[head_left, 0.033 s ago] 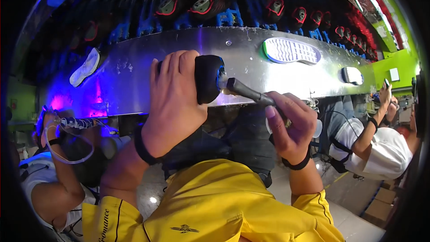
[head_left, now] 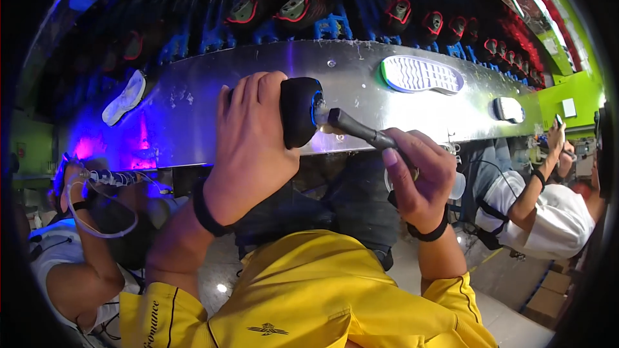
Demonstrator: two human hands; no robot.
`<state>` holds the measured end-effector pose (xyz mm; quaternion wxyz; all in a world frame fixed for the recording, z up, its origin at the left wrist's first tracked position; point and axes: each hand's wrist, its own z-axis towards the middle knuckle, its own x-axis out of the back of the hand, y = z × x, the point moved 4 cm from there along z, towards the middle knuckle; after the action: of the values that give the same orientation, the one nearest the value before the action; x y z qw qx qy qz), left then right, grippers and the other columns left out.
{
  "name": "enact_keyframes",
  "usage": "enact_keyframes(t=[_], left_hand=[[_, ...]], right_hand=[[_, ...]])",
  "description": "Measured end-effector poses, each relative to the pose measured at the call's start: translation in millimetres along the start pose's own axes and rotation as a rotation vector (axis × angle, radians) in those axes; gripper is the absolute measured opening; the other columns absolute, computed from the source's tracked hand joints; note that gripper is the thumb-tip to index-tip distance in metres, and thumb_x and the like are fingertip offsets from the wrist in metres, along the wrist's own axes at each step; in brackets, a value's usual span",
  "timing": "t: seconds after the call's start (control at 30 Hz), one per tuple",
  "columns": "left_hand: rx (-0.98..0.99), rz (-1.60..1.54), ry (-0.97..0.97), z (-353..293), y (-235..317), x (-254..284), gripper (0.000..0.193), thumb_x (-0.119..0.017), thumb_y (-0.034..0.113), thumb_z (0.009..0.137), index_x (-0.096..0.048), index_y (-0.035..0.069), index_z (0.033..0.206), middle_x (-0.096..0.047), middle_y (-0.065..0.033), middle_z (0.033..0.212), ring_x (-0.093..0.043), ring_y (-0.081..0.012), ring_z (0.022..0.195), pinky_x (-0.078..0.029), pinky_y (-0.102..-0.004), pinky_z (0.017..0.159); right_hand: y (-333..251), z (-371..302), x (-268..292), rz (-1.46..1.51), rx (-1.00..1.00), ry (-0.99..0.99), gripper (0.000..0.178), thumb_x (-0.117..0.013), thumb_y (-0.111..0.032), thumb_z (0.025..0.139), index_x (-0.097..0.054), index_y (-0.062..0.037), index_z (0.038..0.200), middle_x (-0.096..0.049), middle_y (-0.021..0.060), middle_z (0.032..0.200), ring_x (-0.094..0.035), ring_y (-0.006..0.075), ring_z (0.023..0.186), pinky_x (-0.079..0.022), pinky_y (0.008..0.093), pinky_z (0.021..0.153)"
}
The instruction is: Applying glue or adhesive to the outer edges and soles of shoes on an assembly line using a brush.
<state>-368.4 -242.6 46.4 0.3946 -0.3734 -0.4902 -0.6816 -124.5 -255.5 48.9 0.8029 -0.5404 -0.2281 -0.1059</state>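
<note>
Metal bench behind it, a rounded black shoe shows blue edging.

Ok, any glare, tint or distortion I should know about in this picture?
Head view: white glare washes out part of the metal bench beyond the dark-handled tool; blue-violet light tints the bench's left end; its long edges curve; the black piece shows little surface detail.
</note>
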Motion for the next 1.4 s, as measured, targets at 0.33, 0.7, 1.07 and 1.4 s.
enact_keyframes(t=[0.33,0.7,1.07,1.4], left_hand=[[0.059,-0.152,-0.061,28,-39,7,0.053,-0.083,0.006,0.078,-0.064,0.004,0.128,-0.071,-0.0169,0.116,-0.070,-0.0393,0.113,-0.056,-0.0460,0.098],[0.170,-0.261,-0.396,52,-73,7,0.047,-0.087,0.007,0.076,-0.068,0.002,0.119,-0.075,-0.0117,0.100,-0.074,-0.0247,0.094,-0.058,-0.0395,0.092],[0.108,-0.299,-0.368,63,-80,7,0.061,-0.092,0.009,0.074,-0.066,-0.002,0.127,-0.076,-0.0153,0.116,-0.073,-0.0246,0.107,-0.057,-0.0392,0.100],[0.118,-0.349,-0.203,35,-111,2,0.103,-0.097,0.013,0.073,-0.043,0.000,0.159,-0.065,-0.0191,0.143,-0.064,-0.0304,0.133,-0.047,-0.0418,0.116]], right_hand=[[36,37,-61,0.290,0.030,0.089,0.025,-0.075,-0.009,0.097,-0.077,0.0060,0.117,-0.069,0.0132,0.082,-0.062,0.0167,0.065,-0.047,0.0285,0.061],[55,48,-112,0.422,0.042,0.142,0.022,-0.076,-0.011,0.099,-0.077,0.0058,0.114,-0.070,0.0135,0.082,-0.064,0.0210,0.071,-0.049,0.0318,0.066],[66,26,-120,0.382,-0.093,0.143,0.021,-0.076,-0.011,0.099,-0.077,0.0047,0.112,-0.073,0.0186,0.086,-0.070,0.0287,0.073,-0.052,0.0380,0.069],[76,0,-116,0.259,-0.303,0.056,0.023,-0.078,-0.018,0.097,-0.080,0.0009,0.111,-0.076,0.0216,0.091,-0.073,0.0343,0.075,-0.054,0.0395,0.067]])
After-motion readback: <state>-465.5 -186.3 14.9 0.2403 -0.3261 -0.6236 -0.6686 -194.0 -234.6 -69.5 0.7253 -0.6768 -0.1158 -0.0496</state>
